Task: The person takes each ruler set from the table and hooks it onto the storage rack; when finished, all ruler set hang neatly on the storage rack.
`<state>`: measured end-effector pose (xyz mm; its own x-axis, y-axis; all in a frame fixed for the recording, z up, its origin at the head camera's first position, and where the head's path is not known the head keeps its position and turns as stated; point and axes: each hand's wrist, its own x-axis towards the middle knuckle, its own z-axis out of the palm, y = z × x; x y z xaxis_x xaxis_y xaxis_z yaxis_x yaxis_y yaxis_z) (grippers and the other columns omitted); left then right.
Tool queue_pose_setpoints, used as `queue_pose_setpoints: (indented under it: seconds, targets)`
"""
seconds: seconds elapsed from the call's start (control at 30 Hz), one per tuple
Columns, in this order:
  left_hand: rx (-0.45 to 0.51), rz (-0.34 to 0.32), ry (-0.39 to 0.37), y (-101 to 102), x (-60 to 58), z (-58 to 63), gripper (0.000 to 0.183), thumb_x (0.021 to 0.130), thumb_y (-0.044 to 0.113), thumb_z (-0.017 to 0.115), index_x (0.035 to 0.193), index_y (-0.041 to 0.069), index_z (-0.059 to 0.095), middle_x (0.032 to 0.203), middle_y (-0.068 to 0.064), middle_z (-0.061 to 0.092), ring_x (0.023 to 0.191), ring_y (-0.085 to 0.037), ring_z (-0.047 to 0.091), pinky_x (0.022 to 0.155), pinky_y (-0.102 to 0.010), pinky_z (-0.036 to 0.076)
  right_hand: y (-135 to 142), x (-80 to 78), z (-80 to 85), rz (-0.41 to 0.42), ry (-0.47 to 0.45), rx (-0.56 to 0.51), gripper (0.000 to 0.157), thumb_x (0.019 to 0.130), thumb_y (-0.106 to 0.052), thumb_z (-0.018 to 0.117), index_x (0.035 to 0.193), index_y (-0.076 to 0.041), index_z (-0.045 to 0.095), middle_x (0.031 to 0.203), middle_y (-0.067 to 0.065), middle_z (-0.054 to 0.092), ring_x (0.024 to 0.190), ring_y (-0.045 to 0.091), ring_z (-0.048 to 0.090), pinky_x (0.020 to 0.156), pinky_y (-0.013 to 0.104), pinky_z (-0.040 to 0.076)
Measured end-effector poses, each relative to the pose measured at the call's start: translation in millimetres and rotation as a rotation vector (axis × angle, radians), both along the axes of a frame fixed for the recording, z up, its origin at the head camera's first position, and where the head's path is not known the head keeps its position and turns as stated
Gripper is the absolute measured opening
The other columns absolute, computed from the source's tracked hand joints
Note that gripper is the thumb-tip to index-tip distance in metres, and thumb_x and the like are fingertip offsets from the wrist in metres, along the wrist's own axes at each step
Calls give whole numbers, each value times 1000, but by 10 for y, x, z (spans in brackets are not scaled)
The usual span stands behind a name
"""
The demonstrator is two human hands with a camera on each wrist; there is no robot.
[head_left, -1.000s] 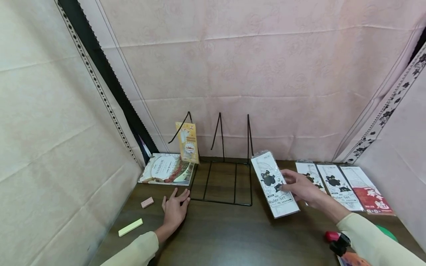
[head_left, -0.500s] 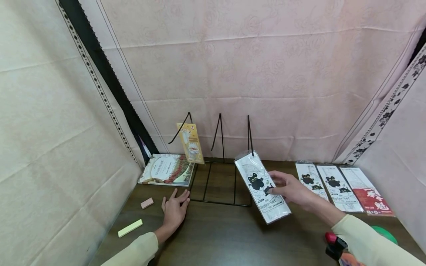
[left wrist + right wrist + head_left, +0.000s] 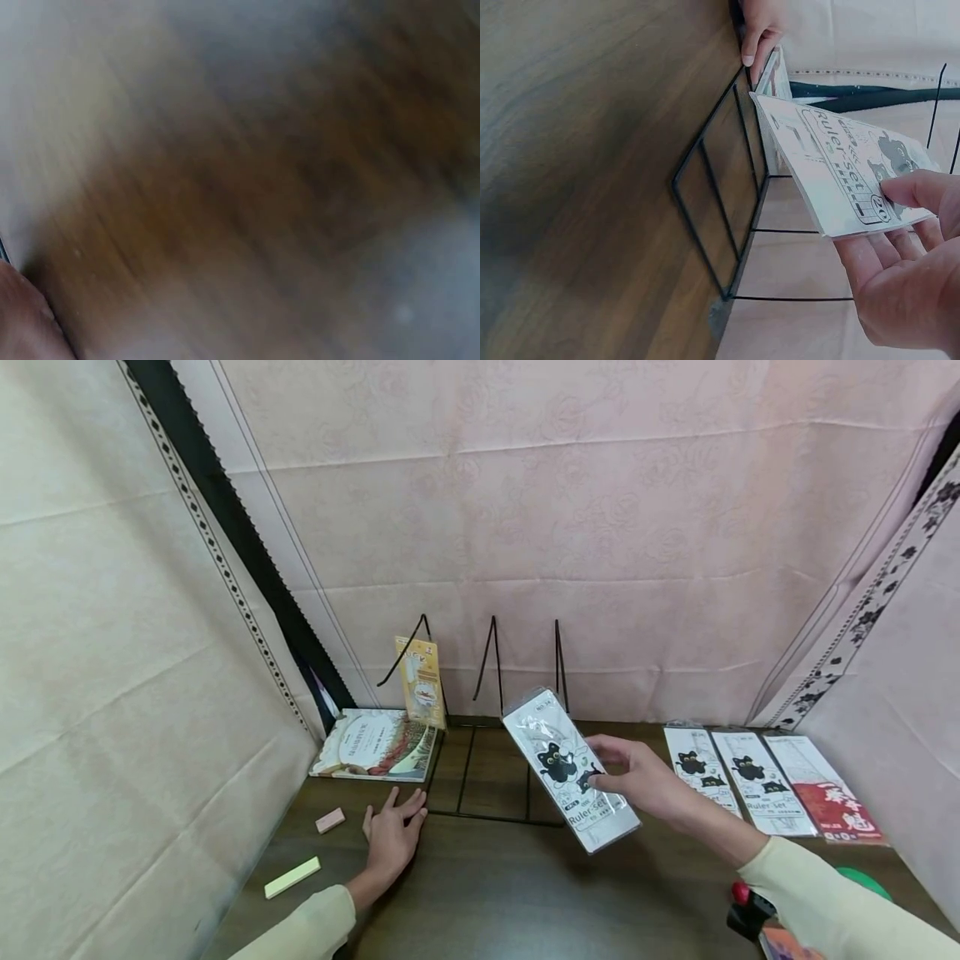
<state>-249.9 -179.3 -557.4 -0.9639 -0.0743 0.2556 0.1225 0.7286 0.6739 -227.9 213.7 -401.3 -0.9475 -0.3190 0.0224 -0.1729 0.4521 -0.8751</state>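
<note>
My right hand [image 3: 641, 777] pinches a flat white ruler set pack [image 3: 547, 739], thumb on its printed front and fingers behind, as the right wrist view shows. The pack, in clear plastic with black cat drawings, tilts over the right part of a black wire rack [image 3: 465, 815], below its hooks. Fingers spread, my left hand [image 3: 392, 839] rests at the rack's front left corner. A yellow pack [image 3: 423, 685] hangs on the rack's left hook; the middle hook [image 3: 497, 656] and right hook [image 3: 558, 656] are bare. The left wrist view is mostly blurred wood.
A book [image 3: 371, 743] lies left of the rack. Nearer are a pink eraser-like block [image 3: 330, 820] and a pale yellow strip [image 3: 292, 877]. At right lie two more ruler set packs [image 3: 765, 785] and a red-and-white pack [image 3: 832, 793]. Cloth walls [image 3: 600, 527] enclose the table.
My right hand has carried the ruler set pack leftward, from the right side of the rack to over its base, and tilted it more. My left hand stays put. The yellow pack swung slightly and back.
</note>
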Motion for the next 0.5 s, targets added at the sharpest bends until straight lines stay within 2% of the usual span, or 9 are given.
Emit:
queue_pose_setpoints:
  seconds: [0.2, 0.27, 0.47, 0.5]
  targets:
    - [7, 0, 3, -1, 9, 11, 36, 90, 20, 67, 126, 17, 65, 131, 2, 62, 143, -30, 36, 112, -67, 2, -101, 66, 100, 13, 27, -15, 42, 87, -14, 70, 124, -30, 61, 121, 5, 67, 109, 24, 63, 75, 33, 56]
    - [13, 1, -1, -1, 8, 17, 36, 90, 20, 67, 126, 16, 65, 131, 1, 62, 143, -30, 36, 112, -67, 2, -133, 92, 116, 10, 80, 5, 41, 87, -12, 70, 123, -30, 61, 120, 4, 68, 110, 24, 64, 74, 30, 56]
    - [17, 2, -14, -7, 1, 27, 36, 90, 20, 67, 126, 16, 65, 131, 2, 62, 144, -28, 35, 113, -66, 2, -209, 186, 128, -4, 321, 117, 47, 86, -6, 68, 120, -37, 61, 117, -8, 69, 114, 18, 65, 72, 22, 53]
    - [15, 1, -13, -8, -1, 27, 36, 90, 19, 67, 126, 16, 65, 131, 2, 62, 144, -29, 34, 113, -66, 2, -219, 205, 132, -6, 355, 135, 48, 86, -6, 68, 120, -39, 60, 115, -10, 69, 110, 16, 66, 69, 21, 52]
